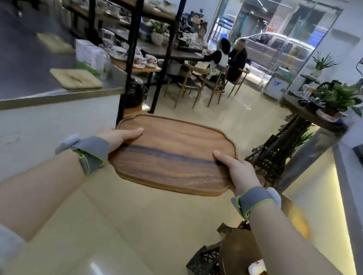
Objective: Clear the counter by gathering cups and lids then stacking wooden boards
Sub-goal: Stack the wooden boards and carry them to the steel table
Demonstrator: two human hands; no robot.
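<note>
I hold a dark wooden board (174, 154) flat in the air over the floor, in the middle of the view. My left hand (118, 137) grips its left edge, thumb on top. My right hand (234, 171) grips its right edge the same way. Both wrists wear grey bands. A pale wooden board (75, 78) lies on the steel counter (14, 88) to my left, near the counter's right end. Another pale board (53, 42) lies farther back on that counter, blurred.
A white carton (90, 58) stands behind the near pale board. Black shelf posts (132, 39) rise past the counter's end. Small round tables on dark lattice stands (269, 155) are at right and below my right arm. People sit at a table (178, 53) beyond.
</note>
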